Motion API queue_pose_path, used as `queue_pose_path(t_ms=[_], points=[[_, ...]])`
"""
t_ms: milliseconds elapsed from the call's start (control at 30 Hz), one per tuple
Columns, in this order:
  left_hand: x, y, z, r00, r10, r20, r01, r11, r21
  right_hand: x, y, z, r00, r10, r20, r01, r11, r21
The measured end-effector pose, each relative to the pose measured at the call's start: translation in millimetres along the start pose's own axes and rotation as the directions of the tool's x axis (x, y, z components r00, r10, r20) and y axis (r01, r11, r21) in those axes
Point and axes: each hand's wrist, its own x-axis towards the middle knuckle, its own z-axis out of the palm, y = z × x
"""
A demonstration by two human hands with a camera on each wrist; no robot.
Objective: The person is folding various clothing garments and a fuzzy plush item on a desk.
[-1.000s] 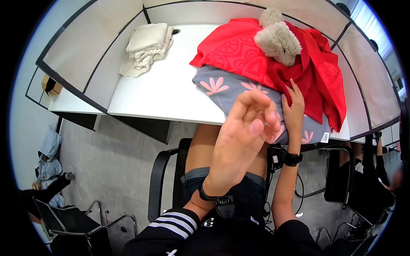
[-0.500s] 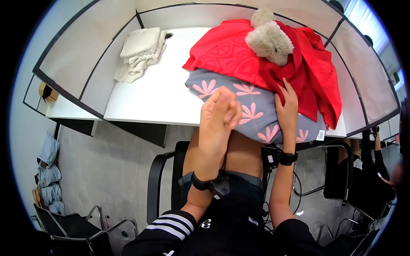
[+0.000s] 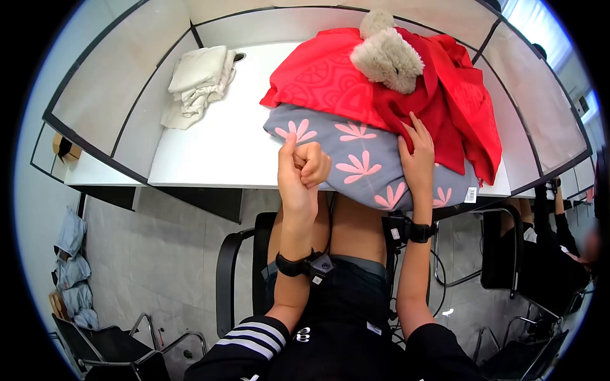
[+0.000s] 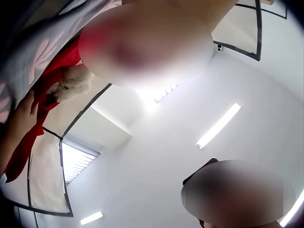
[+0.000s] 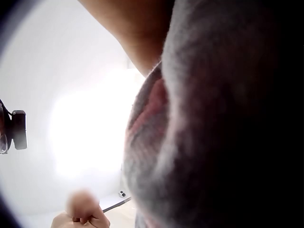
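Steadying appears in hand: the right hand (image 3: 419,159), fingers loosely extended, rests where red cloth (image 3: 445,117) overlaps grey floral fabric (image 3: 381,155), upper right of the head view; the left hand (image 3: 300,171), curled and seemingly empty, would need to uncurl to help.

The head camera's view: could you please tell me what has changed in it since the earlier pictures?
The bare left hand has moved left, toward the left edge of the grey fabric with pink flower shapes, and its fingers have curled tighter. Nothing was taken hold of or let go. The bare right hand still rests against the dark red cloth, and the folded off-white cloth stays put.
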Motion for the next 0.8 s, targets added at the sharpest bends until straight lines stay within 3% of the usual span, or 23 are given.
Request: queue_pose_path(t_ms=[200,300,333,367,400,467,500,567,600,633,667,700,733,767,800], points=[[-1.5,6.8,1.5,0.995,-0.036,0.097,0.029,0.997,0.077,0.2,3.3,1.6,1.000,-0.018,-0.008,0.018,1.000,-0.011],[-25.5,29.6,32.9,0.985,-0.061,0.161,0.046,0.994,0.095,1.2,5.1,1.9,1.000,-0.017,-0.012,0.017,1.000,-0.010],[-44.5,35.6,47.2,0.981,0.012,0.193,-0.005,0.999,-0.038,1.5,7.1,3.0,0.999,-0.030,-0.015,0.030,1.000,-0.005],[-68.4,49.0,42.7,0.915,-0.131,0.381,0.233,0.944,-0.234,1.1,9.6,4.2,0.999,-0.040,-0.014,0.040,0.999,0.002],[-81.2,54.8,49.9,0.922,-0.139,0.362,0.233,0.945,-0.231,1.3,9.1,3.4,0.999,-0.053,-0.011,0.053,0.999,-0.001],[-96.5,59.0,75.1,0.663,0.039,0.748,0.517,0.699,-0.495,1.5,6.0,2.7,0.999,-0.045,0.001,0.045,0.999,0.019],[-98.8,56.2,84.6,0.493,0.209,0.844,0.669,0.529,-0.522,2.1,4.8,2.4,0.999,-0.038,-0.005,0.038,0.999,0.024],[-70.6,44.7,93.6,0.151,0.440,0.885,0.766,0.514,-0.386,2.3,6.0,3.3,1.000,-0.021,0.008,0.021,0.999,0.025],[-89.2,36.9,113.3,0.153,0.435,0.887,0.761,0.520,-0.387,1.5,8.2,4.0,1.000,-0.013,0.012,0.012,1.000,0.014],[-125.5,28.6,140.7,0.609,0.514,0.604,0.420,0.437,-0.795,1.4,9.2,4.6,1.000,-0.005,0.015,0.005,1.000,0.001],[-144.5,24.6,154.4,0.832,0.544,0.111,-0.088,0.327,-0.941,1.8,8.7,4.1,1.000,-0.004,0.022,0.004,1.000,0.000],[-131.6,28.0,140.6,0.830,0.547,0.109,-0.091,0.325,-0.941,3.8,8.3,4.5,1.000,-0.009,0.023,0.009,1.000,0.001],[-109.6,34.6,114.5,0.685,0.554,0.473,0.242,0.440,-0.865,2.9,8.1,4.0,1.000,-0.010,0.021,0.010,1.000,0.004],[-97.5,36.6,97.9,0.414,0.509,0.754,0.515,0.553,-0.656,0.5,7.7,4.1,1.000,-0.008,0.018,0.008,1.000,0.007],[-97.7,34.0,95.5,0.433,0.520,0.737,0.405,0.618,-0.674,0.2,6.1,3.2,1.000,-0.004,0.021,0.004,1.000,0.006]])
